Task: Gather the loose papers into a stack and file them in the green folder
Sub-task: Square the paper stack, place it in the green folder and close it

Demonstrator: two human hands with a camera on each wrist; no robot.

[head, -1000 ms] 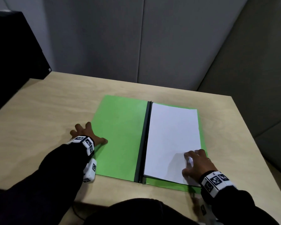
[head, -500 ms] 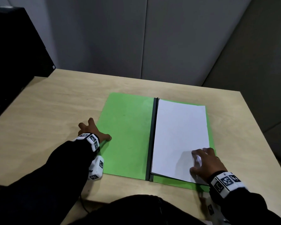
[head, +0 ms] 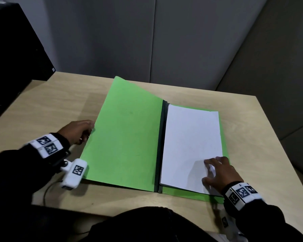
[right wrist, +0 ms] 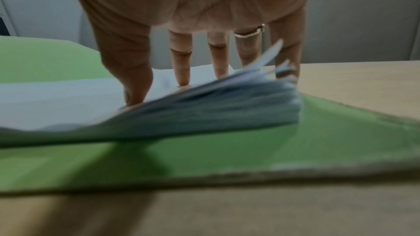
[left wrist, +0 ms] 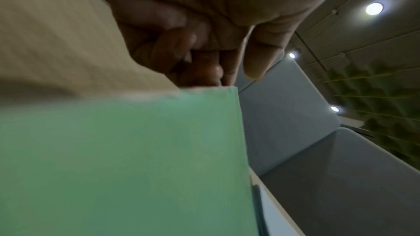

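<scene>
The green folder [head: 126, 137] lies open on the wooden table, dark spine in the middle. My left hand [head: 87, 128] pinches the outer edge of its left cover [left wrist: 125, 159], thumb on one side and curled fingers [left wrist: 181, 46] on the other; the cover tilts up off the table. A stack of white papers [head: 191, 140] rests on the right half. My right hand [head: 215, 170] presses straight fingers [right wrist: 181, 67] down on the stack's near right corner [right wrist: 227, 107], where the sheets curl up a little above the green cover [right wrist: 227, 159].
The table [head: 42, 105] has bare wood to the left and right of the folder. A black cabinet [head: 10, 49] stands off the far left corner. Grey partition walls [head: 182, 41] close the back and right. A thin cable [head: 47, 191] runs at the near left edge.
My left hand went from lying flat beside the folder to gripping the left cover's edge, and the cover has risen off the table. The right hand stays pressed on the papers.
</scene>
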